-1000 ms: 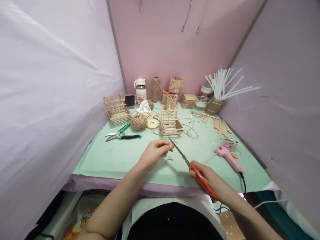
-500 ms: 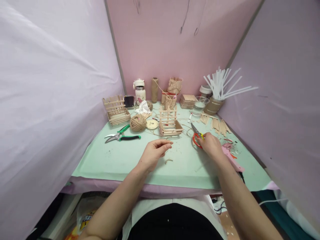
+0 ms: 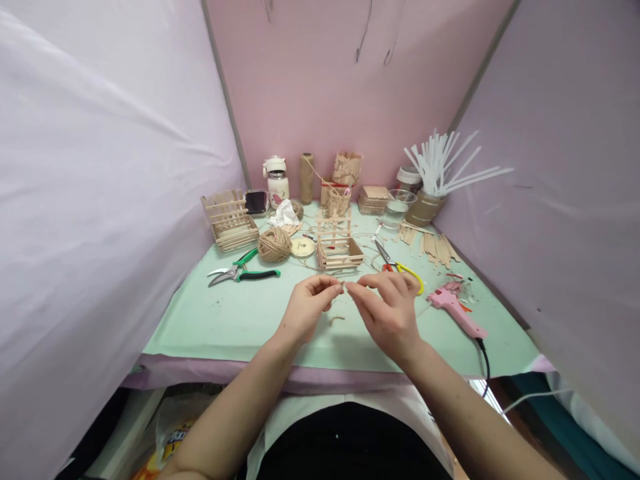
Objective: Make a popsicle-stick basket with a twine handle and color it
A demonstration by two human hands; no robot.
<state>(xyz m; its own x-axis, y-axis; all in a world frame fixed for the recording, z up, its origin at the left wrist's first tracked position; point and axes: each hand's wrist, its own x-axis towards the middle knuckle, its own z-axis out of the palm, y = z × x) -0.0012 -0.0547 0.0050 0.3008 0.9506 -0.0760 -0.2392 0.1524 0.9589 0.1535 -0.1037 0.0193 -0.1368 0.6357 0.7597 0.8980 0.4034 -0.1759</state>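
Note:
My left hand [image 3: 309, 303] and my right hand [image 3: 387, 307] meet over the middle of the green mat [image 3: 235, 320], fingertips pinched together on a short piece of twine [image 3: 343, 285]. A small twine scrap [image 3: 337, 319] lies on the mat just below them. Red-and-yellow scissors [image 3: 397, 264] lie on the mat behind my right hand. A popsicle-stick box [image 3: 339, 248] stands just beyond my hands, with a ball of twine [image 3: 274, 244] to its left.
Green-handled shears [image 3: 243, 272] lie at the left. A pink glue gun [image 3: 457, 308] with its cord rests at the right. A stick crate [image 3: 231, 219], jars, a clear cup [image 3: 397, 206], loose sticks [image 3: 436, 245] and a holder of white rods [image 3: 434, 180] line the back. Fabric walls close in on both sides.
My right hand carried the scissors to the right, laid them on the mat, then came back to meet my left hand. The left hand stayed pinched in place.

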